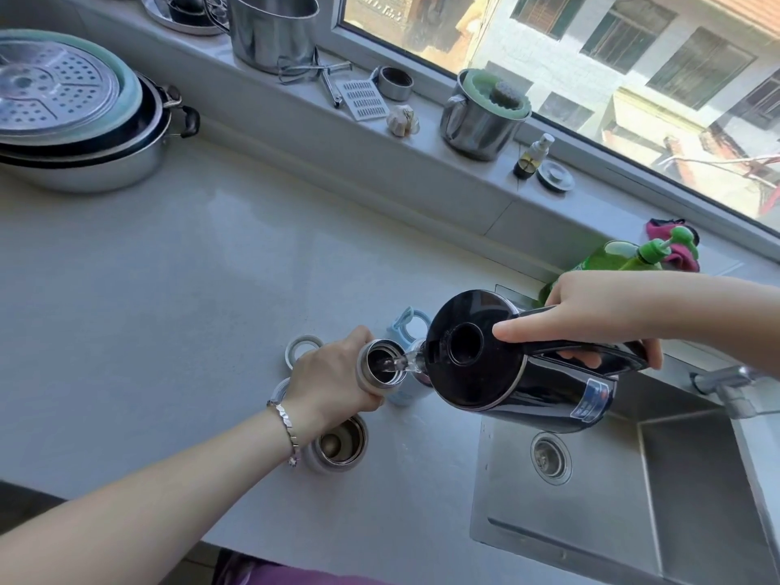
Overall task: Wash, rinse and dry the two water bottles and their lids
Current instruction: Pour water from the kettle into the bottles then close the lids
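Right now a steel bottle point(382, 367) is gripped round its neck by the left hand point(333, 373), with fingers and thumb curled about it. Its open mouth is turned upward, and its long axis is near upright with a slight lean to the right. Whether its base rests on the worktop point(211, 289) cannot be told, since it is hidden by the hand. A black kettle point(506, 373) is clamped by its handle in the right hand point(591, 306), the thumb laid along the top. It is tipped to the left so that its spout sits just beside the bottle's mouth, and a thin stream of water is seen passing between the two. The hands are thus kept apart, joined only by that stream. A second bottle point(337, 447) stands open on the worktop nearer the person, directly beneath the left wrist. A white ring lid point(303, 347) and a blue lid point(407, 327) lie just beyond the held bottle. The sink point(633, 500) lies to the right and nearer. It is judged that the filled bottle would have to be carried rightward across the kettle's path, so the kettle would need to be righted and moved aside first. Care would also be called for over the second bottle under the wrist.
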A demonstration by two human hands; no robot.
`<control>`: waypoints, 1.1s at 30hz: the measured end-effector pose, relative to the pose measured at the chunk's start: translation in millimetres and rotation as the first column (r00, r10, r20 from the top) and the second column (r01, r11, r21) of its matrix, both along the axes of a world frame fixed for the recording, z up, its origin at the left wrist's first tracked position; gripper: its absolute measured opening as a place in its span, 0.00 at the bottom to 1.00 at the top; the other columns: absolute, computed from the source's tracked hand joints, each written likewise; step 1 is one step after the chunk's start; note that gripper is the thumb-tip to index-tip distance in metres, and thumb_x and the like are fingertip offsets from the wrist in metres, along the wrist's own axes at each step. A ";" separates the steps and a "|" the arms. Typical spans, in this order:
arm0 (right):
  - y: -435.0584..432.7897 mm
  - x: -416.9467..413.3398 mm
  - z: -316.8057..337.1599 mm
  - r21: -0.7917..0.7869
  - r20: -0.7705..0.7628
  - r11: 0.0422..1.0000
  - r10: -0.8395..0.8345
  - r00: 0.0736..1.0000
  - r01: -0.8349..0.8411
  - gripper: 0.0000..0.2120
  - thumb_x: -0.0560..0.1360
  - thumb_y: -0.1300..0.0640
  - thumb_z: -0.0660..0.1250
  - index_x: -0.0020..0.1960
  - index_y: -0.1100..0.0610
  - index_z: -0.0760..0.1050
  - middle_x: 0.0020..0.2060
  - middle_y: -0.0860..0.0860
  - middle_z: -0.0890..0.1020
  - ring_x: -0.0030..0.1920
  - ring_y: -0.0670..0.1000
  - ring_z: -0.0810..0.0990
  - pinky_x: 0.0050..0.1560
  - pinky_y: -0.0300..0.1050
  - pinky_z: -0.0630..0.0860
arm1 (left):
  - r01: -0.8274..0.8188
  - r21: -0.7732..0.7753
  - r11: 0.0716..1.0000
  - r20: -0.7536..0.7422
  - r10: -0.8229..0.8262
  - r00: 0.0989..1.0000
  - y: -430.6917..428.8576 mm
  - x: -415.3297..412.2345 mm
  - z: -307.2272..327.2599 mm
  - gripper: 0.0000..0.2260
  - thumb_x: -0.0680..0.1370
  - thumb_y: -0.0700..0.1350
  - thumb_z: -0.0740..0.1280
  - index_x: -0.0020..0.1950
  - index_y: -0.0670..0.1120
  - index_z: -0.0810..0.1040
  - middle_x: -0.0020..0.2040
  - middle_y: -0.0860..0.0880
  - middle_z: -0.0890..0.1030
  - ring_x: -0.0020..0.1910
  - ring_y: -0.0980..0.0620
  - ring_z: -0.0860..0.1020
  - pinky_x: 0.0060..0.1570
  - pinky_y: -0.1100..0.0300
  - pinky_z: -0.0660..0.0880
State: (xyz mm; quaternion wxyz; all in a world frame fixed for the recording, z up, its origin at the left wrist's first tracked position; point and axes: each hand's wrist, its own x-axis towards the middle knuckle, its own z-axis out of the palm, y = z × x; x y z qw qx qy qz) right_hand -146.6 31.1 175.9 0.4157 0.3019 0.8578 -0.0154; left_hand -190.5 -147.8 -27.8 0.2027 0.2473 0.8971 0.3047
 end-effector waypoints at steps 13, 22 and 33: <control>-6.9 -5.0 6.3 -0.001 0.021 1.000 0.000 1.000 0.000 0.31 0.60 0.28 0.61 0.24 0.58 0.73 0.21 0.50 0.76 0.38 0.58 0.82 0.30 0.61 0.80 | 0.000 -0.012 1.000 -0.016 -0.001 1.000 -1.5 -0.8 -0.2 0.23 0.66 0.52 0.74 0.56 0.51 0.69 0.41 0.54 0.75 0.50 0.48 0.77 0.39 0.59 0.63; -6.0 -7.0 3.9 0.010 0.031 1.000 0.010 0.999 -0.010 0.31 0.65 0.29 0.61 0.28 0.59 0.74 0.22 0.50 0.76 0.39 0.58 0.82 0.30 0.61 0.80 | -0.002 -0.005 1.000 0.003 0.002 1.000 -2.2 -2.5 -3.2 0.22 0.65 0.52 0.74 0.55 0.51 0.69 0.42 0.55 0.76 0.50 0.48 0.77 0.39 0.59 0.63; -3.9 -9.0 4.5 0.002 0.042 1.000 0.018 0.999 -0.018 0.31 0.66 0.29 0.61 0.28 0.59 0.73 0.21 0.50 0.75 0.39 0.59 0.83 0.30 0.62 0.80 | 0.000 -0.004 1.000 0.014 0.000 1.000 -1.8 -3.7 -2.8 0.21 0.65 0.52 0.73 0.54 0.52 0.69 0.44 0.54 0.79 0.50 0.48 0.77 0.39 0.59 0.65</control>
